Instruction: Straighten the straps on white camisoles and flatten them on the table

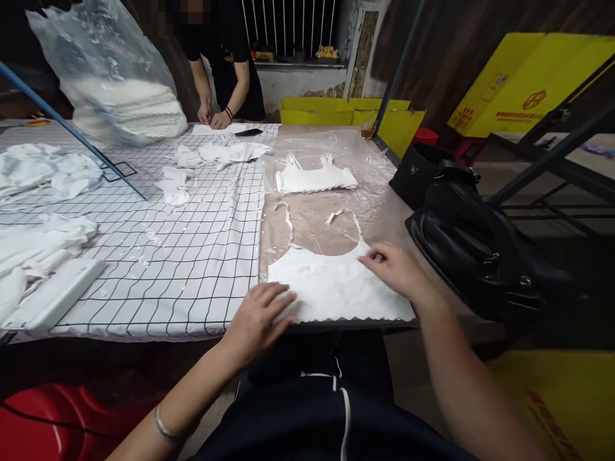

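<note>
A white camisole [331, 288] lies flat at the table's front edge, with its two thin straps stretched away from me. My left hand [264, 314] rests at its lower left side, fingers spread and touching the cloth. At the upper right, near the base of one strap [356, 221], the thumb and forefinger of my right hand [396, 269] are pinched together on the camisole's edge. Farther back, a folded white camisole [317, 179] lies on the clear plastic sheet [375, 160].
White garments [48, 173] lie heaped on the checked cloth [192, 256] at left, near a clear bag [129, 96] of folded pieces. Black bags [475, 243] stand at the table's right edge. Across the table, a person [221, 70] handles white fabric beside a phone [248, 132].
</note>
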Tool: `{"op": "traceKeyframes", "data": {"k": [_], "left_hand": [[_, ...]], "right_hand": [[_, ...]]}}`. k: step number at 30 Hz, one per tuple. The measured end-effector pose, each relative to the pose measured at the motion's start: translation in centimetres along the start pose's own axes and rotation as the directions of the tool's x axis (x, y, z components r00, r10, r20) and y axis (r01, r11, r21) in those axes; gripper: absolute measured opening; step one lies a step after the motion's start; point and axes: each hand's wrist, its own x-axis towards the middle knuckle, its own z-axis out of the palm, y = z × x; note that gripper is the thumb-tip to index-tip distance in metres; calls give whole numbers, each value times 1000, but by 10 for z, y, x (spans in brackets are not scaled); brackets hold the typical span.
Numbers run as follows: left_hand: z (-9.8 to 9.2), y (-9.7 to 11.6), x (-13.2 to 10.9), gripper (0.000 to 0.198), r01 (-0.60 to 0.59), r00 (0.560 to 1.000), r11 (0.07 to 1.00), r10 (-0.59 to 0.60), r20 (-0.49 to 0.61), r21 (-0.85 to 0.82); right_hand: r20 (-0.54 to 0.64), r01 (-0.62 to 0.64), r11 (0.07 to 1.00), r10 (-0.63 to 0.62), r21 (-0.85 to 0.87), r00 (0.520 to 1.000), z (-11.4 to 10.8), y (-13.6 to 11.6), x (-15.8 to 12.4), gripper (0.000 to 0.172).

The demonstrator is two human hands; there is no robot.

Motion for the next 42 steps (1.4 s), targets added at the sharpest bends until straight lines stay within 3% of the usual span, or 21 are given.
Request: {"op": "traceKeyframes", "data": {"k": [2, 5, 7, 10, 13, 14, 16, 19, 21, 24, 28, 34, 37, 40, 42], "left_hand": [[13, 2, 5, 47, -109, 991, 994, 107, 82, 19], [30, 3, 9, 61, -145, 967, 989, 143, 210, -4], [37, 4, 8, 64, -125, 963, 992, 127, 236, -25], [41, 4, 5, 66, -124, 969, 992, 129, 210, -37], [43, 4, 4, 67, -141, 973, 989, 146, 180, -42], [44, 3, 4, 67, -147, 972, 988, 153, 178, -45], [45, 2, 4, 67, -161, 970, 985, 168, 176, -54], [47, 0, 5, 67, -175, 968, 983, 183, 173, -61], [48, -1, 6, 67, -181, 965, 981, 190, 183, -63], [48, -3, 7, 66, -196, 956, 978, 207, 208, -72], [47, -4, 7, 66, -195, 952, 977, 209, 222, -86], [49, -5, 5, 66, -160, 953, 981, 183, 241, -112], [47, -5, 6, 66, -130, 953, 982, 161, 256, -135], [37, -1, 11, 64, -62, 958, 973, 120, 260, -221], [26, 4, 20, 61, 81, 968, 914, 22, 250, -397]], "right_hand": [[84, 154, 988, -154, 15, 984, 36, -32, 40, 6], [228, 320, 947, -305, -27, 925, 88, -63, 87, 20], [239, 314, 948, -291, -62, 926, 108, -70, 107, 12], [164, 204, 974, -187, -97, 969, 118, -67, 123, 9], [91, 71, 997, -73, 24, 993, 114, -63, 126, 3], [92, 37, 996, -45, 80, 995, 113, -63, 125, 10], [144, 25, 993, -42, 116, 989, 111, -65, 122, 22], [183, 14, 996, -29, 85, 983, 114, -71, 120, 18], [164, -139, 972, 108, 189, 981, 118, -74, 125, 19], [214, -354, 870, 294, 344, 931, 118, -75, 143, 20], [251, -415, 834, 342, 363, 906, 103, -79, 181, 27], [271, -435, 802, 349, 408, 897, 66, -101, 238, 25], [246, -413, 787, 334, 459, 910, 44, -115, 250, 22], [163, -283, 739, 232, 611, 959, 18, -126, 229, 21], [74, -101, 698, 69, 709, 995, 4, -128, 187, 17]]}}
